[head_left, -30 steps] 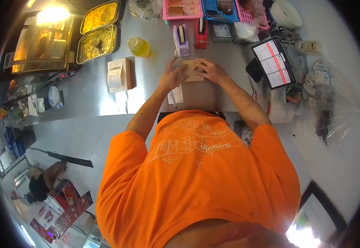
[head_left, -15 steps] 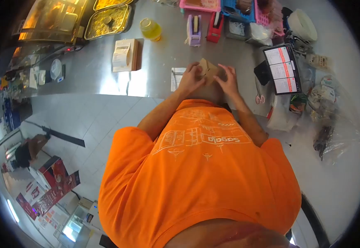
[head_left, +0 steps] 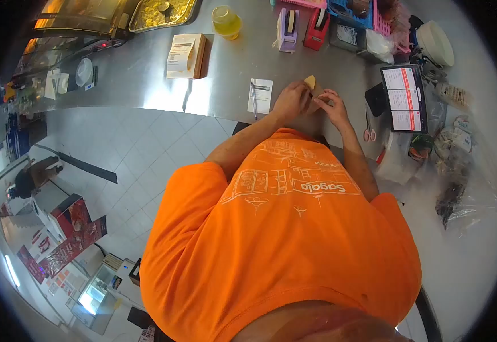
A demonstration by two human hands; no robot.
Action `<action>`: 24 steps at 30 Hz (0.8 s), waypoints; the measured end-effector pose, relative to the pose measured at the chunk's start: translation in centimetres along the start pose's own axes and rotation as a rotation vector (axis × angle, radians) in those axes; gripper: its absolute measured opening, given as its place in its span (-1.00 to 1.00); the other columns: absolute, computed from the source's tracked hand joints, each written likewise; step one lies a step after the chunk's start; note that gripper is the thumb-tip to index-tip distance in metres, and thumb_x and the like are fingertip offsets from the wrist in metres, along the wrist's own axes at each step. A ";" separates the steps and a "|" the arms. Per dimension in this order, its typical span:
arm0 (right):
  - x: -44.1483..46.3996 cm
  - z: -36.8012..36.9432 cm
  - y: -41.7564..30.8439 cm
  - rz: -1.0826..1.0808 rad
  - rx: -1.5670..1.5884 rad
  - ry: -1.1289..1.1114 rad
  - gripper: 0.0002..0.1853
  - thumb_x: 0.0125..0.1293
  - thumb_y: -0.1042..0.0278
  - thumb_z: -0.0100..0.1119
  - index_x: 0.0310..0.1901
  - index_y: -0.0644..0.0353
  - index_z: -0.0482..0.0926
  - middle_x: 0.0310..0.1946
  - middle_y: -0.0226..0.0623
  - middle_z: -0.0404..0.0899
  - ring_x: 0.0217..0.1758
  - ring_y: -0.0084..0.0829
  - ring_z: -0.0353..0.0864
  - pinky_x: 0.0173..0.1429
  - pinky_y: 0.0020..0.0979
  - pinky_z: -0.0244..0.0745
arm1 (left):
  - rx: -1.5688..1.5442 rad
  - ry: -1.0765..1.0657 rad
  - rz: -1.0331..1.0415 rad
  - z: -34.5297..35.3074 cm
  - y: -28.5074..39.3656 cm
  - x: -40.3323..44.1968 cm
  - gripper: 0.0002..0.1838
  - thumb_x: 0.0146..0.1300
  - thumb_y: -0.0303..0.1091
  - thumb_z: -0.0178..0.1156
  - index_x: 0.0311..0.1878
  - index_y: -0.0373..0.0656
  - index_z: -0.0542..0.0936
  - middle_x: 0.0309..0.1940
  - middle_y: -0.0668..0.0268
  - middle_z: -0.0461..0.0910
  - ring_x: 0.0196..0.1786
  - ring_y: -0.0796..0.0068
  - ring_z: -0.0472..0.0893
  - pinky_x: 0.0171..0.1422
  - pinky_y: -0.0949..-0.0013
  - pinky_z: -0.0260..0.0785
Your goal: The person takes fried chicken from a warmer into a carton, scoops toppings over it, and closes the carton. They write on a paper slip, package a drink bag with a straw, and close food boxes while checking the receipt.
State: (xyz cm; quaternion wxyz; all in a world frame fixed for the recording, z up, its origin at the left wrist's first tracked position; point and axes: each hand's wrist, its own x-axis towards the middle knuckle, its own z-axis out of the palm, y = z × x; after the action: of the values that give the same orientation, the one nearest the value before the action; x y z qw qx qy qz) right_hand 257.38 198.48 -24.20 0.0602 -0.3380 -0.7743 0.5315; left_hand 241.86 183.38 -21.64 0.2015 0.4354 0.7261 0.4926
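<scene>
A small brown cardboard box [head_left: 310, 82] is at the near edge of the steel counter, mostly covered by my fingers, with one pale flap standing up. My left hand [head_left: 293, 99] is closed around its left side. My right hand [head_left: 333, 106] pinches at its right side, thumb and fingertips together. Just left of my left hand lies a printed slip [head_left: 264, 96] with a pen [head_left: 254, 100] on it. To the right of my right hand are pink-handled scissors [head_left: 369, 132].
Farther left stand a carton with a receipt [head_left: 185, 54] and a cup of yellow liquid [head_left: 226, 24]. Purple [head_left: 287, 34] and red [head_left: 317, 31] tape dispensers are at the back. A tablet [head_left: 403, 98] stands to the right. A person [head_left: 34, 174] is at far left.
The view has shifted, so the counter items sit farther right and higher. The box has turned in my hands, showing less of its face. My right fingers have closed in on it.
</scene>
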 end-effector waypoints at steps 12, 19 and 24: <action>1.2 3.6 1.4 -0.059 -0.043 0.219 -0.74 0.13 0.26 0.51 -0.22 0.18 0.70 0.24 -0.14 0.44 0.31 -0.13 0.48 0.35 -0.18 0.43 | -0.224 -0.152 -0.265 -0.2 -2.1 1.9 -0.82 0.24 -0.30 0.32 -0.20 -0.17 0.77 -0.01 0.06 0.70 0.14 0.07 0.62 0.28 0.17 0.45; 1.5 3.5 2.2 -0.049 0.005 0.175 -0.78 0.17 0.29 0.47 -0.17 0.15 0.72 0.24 -0.21 0.46 0.32 -0.18 0.48 0.34 -0.21 0.43 | 0.126 -0.346 0.083 -0.4 -4.4 4.0 -0.82 0.15 -0.30 0.31 -0.24 -0.15 0.77 -0.11 0.18 0.72 0.27 -0.02 0.42 0.39 0.09 0.35; 2.3 1.7 2.0 -0.020 0.096 0.058 -0.77 0.22 0.30 0.44 -0.13 0.18 0.73 0.25 -0.22 0.46 0.32 -0.18 0.49 0.34 -0.20 0.44 | 0.441 -0.524 0.414 -1.0 -2.6 5.3 -0.80 0.20 -0.32 0.26 -0.17 -0.16 0.74 0.00 0.08 0.64 0.26 -0.10 0.41 0.38 0.04 0.37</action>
State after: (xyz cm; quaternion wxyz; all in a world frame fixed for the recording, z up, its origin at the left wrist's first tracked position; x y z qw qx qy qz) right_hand 255.82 198.94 -27.29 0.1040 -0.3421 -0.7491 0.5576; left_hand 237.19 186.86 -22.81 0.1780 0.7164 0.6351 0.2274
